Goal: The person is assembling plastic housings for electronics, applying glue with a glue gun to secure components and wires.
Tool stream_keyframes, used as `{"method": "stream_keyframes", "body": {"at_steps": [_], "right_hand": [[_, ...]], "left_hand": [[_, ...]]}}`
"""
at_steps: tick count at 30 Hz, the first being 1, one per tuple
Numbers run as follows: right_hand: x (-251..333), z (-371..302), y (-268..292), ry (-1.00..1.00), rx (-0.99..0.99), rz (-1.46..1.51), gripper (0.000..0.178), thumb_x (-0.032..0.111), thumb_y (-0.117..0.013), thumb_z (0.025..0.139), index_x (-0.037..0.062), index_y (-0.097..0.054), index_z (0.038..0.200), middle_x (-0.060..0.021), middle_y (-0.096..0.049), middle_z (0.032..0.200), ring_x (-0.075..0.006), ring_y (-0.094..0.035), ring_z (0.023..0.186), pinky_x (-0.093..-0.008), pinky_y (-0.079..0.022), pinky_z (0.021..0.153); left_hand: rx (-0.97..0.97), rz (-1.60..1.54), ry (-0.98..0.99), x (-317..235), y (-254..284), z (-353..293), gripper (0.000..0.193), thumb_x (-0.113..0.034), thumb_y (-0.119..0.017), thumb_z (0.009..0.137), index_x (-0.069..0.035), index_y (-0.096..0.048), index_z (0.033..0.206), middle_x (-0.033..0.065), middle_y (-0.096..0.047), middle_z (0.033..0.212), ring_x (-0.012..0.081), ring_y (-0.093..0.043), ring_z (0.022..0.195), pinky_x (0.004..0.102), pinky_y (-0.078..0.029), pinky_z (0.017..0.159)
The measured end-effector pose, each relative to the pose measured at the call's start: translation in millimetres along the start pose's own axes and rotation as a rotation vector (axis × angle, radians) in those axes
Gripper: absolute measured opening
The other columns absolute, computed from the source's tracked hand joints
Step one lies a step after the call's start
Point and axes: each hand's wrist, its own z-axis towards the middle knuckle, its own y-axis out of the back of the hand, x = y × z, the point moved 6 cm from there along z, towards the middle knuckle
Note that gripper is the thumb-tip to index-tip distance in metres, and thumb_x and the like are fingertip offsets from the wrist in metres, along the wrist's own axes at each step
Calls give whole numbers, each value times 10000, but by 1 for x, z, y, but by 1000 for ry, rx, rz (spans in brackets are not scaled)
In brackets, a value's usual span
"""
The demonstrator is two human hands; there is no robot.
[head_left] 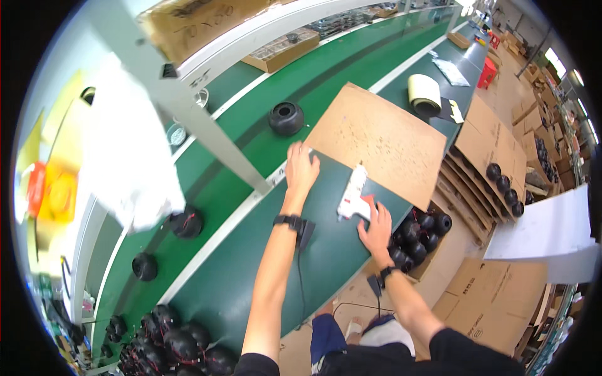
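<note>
The white glue gun (352,199) lies on the green table (226,276), nozzle over the cardboard's (382,135) edge; it looks light and stiff, best held by its handle. Your right hand (377,230) meets that handle, grip unclear. Your left hand (302,172), loosely open, looks empty near the black ball (286,125).

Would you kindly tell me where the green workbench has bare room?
Bare patches: between the white rail and left forearm, above the heap of black round parts; and below the white glue gun, between the black cable and right hand. Crowded: the lower-left end of the workbench, under that heap.
</note>
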Motion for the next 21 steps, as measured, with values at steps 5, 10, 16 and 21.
{"method": "stream_keyframes", "body": {"at_steps": [5,10,16,21], "right_hand": [[-25,1,-7,-73,76,-33,617,133,-648,747,28,-522,1342,-207,-518,1351,-419,-483,1233,-500,-387,1060],[-3,11,-24,-63,126,13,614,123,-629,755,0,-506,1344,-219,-508,1361,-424,-476,1248,-519,-365,1077],[-24,12,-16,-22,110,-65,583,100,-610,792,-28,-495,1349,-225,-505,1373,-429,-472,1251,-511,-368,1067],[-10,3,-22,-3,123,24,583,92,-614,815,-18,-481,1372,-220,-498,1379,-420,-478,1239,-501,-373,1047]], "left_hand": [[88,417,64,46,-83,130,914,-299,-843,675,-273,-402,1475,238,-308,1523,527,-291,1365,709,-289,1043],[-23,724,120,109,-77,186,825,-190,-783,749,-340,-386,1458,201,-384,1482,496,-411,1292,687,-391,928],[-209,-462,225,48,-9,101,949,-318,-872,642,-46,-406,1422,259,-574,1301,388,-608,1157,410,-492,991],[-106,-1235,619,25,59,-138,836,-304,-749,870,3,-288,1496,169,-406,1462,260,-431,1346,376,-369,1104]]}}
